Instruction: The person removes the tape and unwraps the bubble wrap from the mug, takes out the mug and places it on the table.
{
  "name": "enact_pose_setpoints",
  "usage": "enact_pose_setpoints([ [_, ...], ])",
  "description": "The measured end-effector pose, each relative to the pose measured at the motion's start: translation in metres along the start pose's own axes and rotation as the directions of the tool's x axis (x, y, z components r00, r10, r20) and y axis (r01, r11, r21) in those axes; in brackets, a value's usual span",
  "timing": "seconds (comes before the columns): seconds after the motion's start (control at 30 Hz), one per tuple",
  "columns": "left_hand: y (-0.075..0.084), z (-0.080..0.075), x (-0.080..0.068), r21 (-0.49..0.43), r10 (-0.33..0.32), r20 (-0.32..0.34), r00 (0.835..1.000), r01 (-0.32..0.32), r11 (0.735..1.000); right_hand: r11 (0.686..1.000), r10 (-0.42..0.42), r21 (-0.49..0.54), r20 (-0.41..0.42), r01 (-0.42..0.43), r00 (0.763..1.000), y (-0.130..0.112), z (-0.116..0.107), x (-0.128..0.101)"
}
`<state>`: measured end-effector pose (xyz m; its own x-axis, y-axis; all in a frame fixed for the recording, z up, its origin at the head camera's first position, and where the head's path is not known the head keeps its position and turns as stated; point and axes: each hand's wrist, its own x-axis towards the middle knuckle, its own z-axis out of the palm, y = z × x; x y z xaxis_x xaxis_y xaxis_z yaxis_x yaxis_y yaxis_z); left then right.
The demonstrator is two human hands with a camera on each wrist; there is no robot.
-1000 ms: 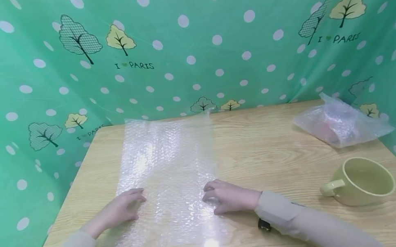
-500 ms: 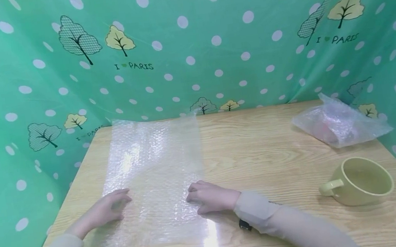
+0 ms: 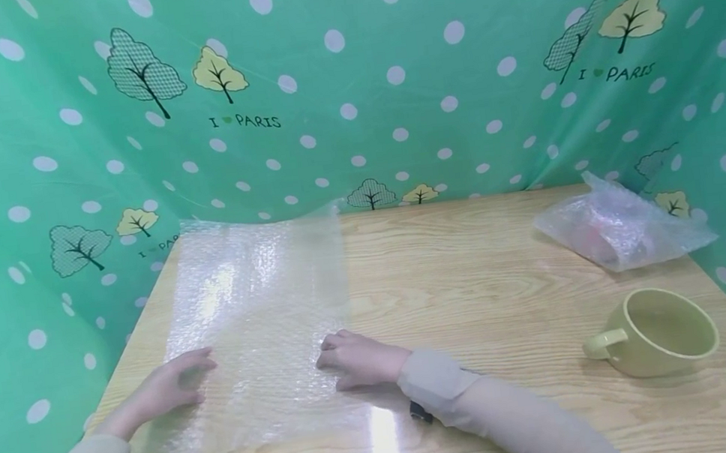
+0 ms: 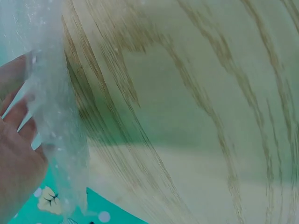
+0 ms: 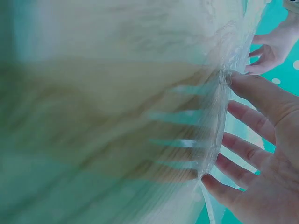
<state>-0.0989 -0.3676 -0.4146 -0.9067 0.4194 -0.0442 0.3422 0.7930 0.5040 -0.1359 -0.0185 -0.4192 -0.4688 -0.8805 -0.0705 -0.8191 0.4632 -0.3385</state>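
A bubble wrap bag or sheet [image 3: 257, 307] lies flat at the left of the wooden table; whether it is a bag or a single sheet I cannot tell. My left hand [image 3: 162, 391] touches its left edge, thumb apart from the fingers. At its right edge my right hand [image 3: 362, 359] rests with bent, spread fingers. The right wrist view has the right fingertips against the edge of the bubble wrap, fingers apart and not closed round it. In the left wrist view, the clear film partly covers the left fingers [image 4: 18, 114].
A yellow-green mug [image 3: 665, 333] stands upright at the right, handle toward the left. Behind it, near the back right corner, lies a bubble-wrapped bundle [image 3: 621, 225] with something pinkish inside. A green dotted curtain [image 3: 427, 82] surrounds the wooden table [image 3: 463, 267].
Both hands have slid left across the table, and the bubble wrap has moved left with them. The mug and the wrapped bundle stay in place.
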Motion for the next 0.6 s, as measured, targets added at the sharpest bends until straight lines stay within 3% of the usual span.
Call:
enact_pose_setpoints([
  [0.6,-0.024,-0.015,-0.006,-0.017,-0.074,-0.004,0.997,0.074,0.997,1.000,0.019,-0.002,0.005,-0.019,1.000,-0.013,0.003,0.030],
])
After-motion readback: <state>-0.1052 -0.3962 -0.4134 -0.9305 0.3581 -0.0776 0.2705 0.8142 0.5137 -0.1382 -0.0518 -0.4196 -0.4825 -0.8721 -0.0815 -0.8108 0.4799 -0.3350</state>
